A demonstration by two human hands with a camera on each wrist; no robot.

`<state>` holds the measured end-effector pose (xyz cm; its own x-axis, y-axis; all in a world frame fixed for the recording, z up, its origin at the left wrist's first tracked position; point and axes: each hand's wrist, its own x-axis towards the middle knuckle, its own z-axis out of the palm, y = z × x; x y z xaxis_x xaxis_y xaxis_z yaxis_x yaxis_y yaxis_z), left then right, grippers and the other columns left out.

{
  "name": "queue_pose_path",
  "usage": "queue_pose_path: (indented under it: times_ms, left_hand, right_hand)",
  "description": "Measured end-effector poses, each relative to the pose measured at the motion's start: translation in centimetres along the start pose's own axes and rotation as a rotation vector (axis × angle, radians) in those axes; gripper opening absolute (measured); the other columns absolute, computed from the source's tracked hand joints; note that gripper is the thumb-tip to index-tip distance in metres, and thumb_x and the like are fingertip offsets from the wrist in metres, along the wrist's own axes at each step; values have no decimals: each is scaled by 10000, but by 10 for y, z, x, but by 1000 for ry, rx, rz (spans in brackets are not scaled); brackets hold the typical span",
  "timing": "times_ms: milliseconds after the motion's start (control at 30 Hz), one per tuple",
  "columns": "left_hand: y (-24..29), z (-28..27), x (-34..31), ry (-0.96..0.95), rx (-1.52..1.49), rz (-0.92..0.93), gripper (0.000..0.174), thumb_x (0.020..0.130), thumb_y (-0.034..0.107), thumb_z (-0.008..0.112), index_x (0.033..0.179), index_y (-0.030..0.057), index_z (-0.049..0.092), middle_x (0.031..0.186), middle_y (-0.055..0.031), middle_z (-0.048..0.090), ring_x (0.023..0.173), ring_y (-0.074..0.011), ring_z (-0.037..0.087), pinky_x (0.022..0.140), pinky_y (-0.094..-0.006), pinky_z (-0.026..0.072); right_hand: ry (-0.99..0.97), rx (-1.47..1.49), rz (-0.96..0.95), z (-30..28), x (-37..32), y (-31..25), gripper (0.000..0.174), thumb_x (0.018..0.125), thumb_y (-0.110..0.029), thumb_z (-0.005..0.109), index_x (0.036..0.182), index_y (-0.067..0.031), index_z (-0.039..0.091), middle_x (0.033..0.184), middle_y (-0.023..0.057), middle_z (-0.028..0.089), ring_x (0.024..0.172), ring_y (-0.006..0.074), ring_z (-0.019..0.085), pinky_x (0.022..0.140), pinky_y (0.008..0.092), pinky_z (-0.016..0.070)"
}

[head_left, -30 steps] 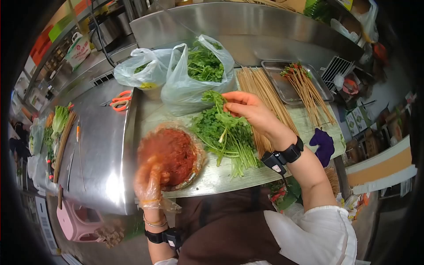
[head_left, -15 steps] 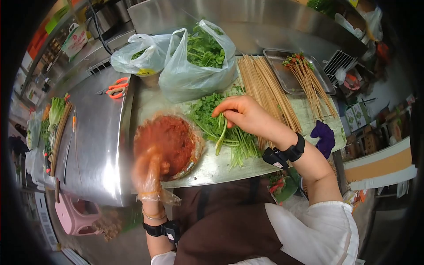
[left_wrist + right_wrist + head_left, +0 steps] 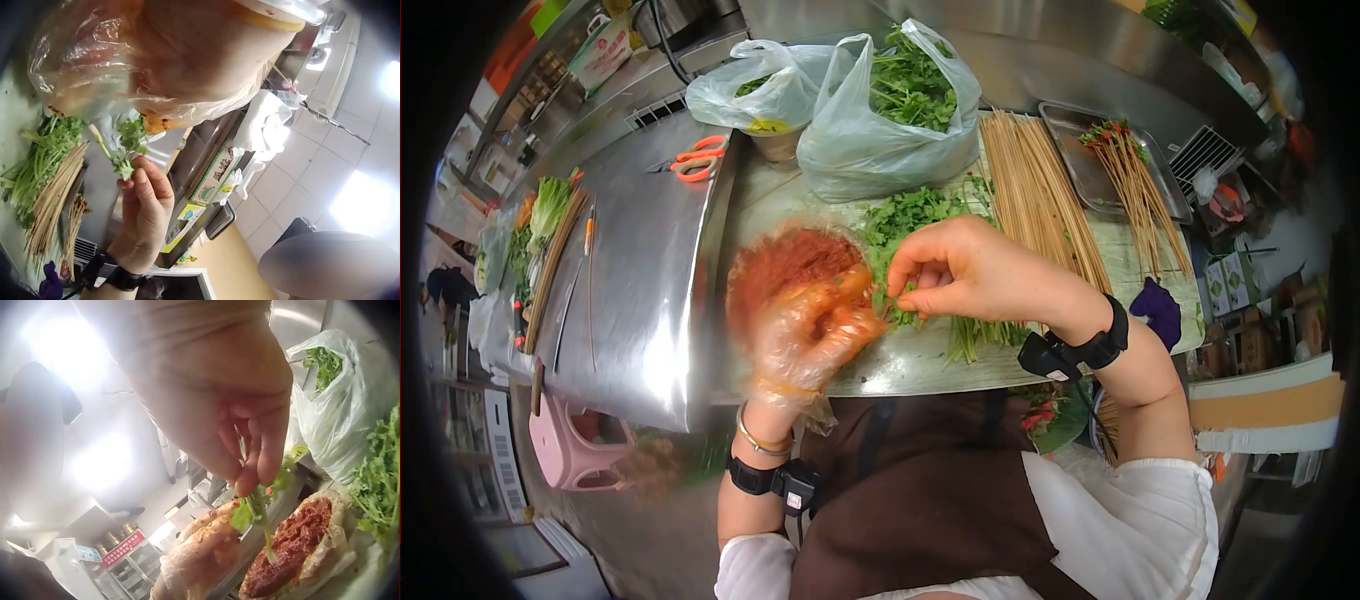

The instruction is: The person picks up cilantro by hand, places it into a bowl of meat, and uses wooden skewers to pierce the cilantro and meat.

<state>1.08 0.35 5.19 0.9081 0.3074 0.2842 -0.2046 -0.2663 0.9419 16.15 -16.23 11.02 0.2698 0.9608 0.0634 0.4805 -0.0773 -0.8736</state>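
Note:
My right hand (image 3: 990,275) pinches a small cilantro sprig between thumb and fingers; the sprig (image 3: 259,515) hangs down with its pale stem end lowest in the right wrist view. Beside it, my left hand (image 3: 815,335), in a clear plastic glove stained red, is held over the near edge of a bowl of red paste (image 3: 795,260). Its fingers are bent, and whether they hold anything is hidden. Behind my right hand lies a pile of cilantro (image 3: 905,215) on the pale board. In the left wrist view the sprig (image 3: 125,147) is close to the glove.
Two plastic bags of greens (image 3: 890,150) stand at the back. Bamboo skewers (image 3: 1040,190) lie right of the cilantro, with a metal tray (image 3: 1080,165) and filled skewers (image 3: 1135,185) beyond. Orange-handled scissors (image 3: 700,160) rest on the steel counter (image 3: 625,290), left. A purple cloth (image 3: 1157,312) lies far right.
My left hand has risen from the paste and moved right, towards my right hand. My right hand has drawn nearer with the sprig, away from the cilantro pile. The head view has shifted.

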Motion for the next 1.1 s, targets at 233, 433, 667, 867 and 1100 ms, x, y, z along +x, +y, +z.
queue_pose_path:
  times_ms: [233, 433, 667, 867, 1100]
  left_hand:
    - [2, 14, 10, -188, 367, 129, 155, 703, 129, 735, 792, 39, 645, 620, -45, 526, 541, -152, 512, 497, -310, 401]
    - [1, 17, -2, -36, -78, -145, 73, 816, 49, 596, 839, -2, 643, 681, -59, 596, 570, -133, 558, 524, -267, 449]
    - [6, 17, -5, 213, -635, -377, 101, 872, 48, 570, 918, -38, 600, 741, -88, 615, 599, -132, 573, 525, -243, 476]
    - [-6, 1, -5, 304, -831, -437, 93, 883, 66, 569, 946, 0, 556, 703, -58, 560, 562, -116, 517, 494, -211, 453]
    - [-9, 8, -15, 304, -1058, -558, 129, 887, 64, 561, 1013, 44, 536, 844, -54, 575, 682, -116, 551, 523, -191, 461]
  right_hand:
    - [62, 249, 72, 12, 8, 0, 80, 782, -29, 670, 827, -12, 607, 736, -2, 607, 633, 51, 587, 552, 180, 444]
    - [303, 281, -39, 25, 7, 5, 79, 772, -27, 674, 820, -22, 611, 766, -9, 593, 639, 41, 549, 568, 183, 436]
    - [465, -13, -328, 50, 10, 21, 64, 766, -34, 661, 810, -18, 617, 761, 32, 584, 647, 114, 567, 576, 249, 460]
    - [680, 22, -224, 32, 4, 22, 141, 765, -25, 644, 905, -26, 629, 864, 60, 566, 728, 125, 561, 614, 241, 456]
    - [696, -665, -497, 63, 9, 26, 316, 680, -56, 683, 988, -22, 623, 914, 96, 551, 746, 238, 573, 638, 324, 493]
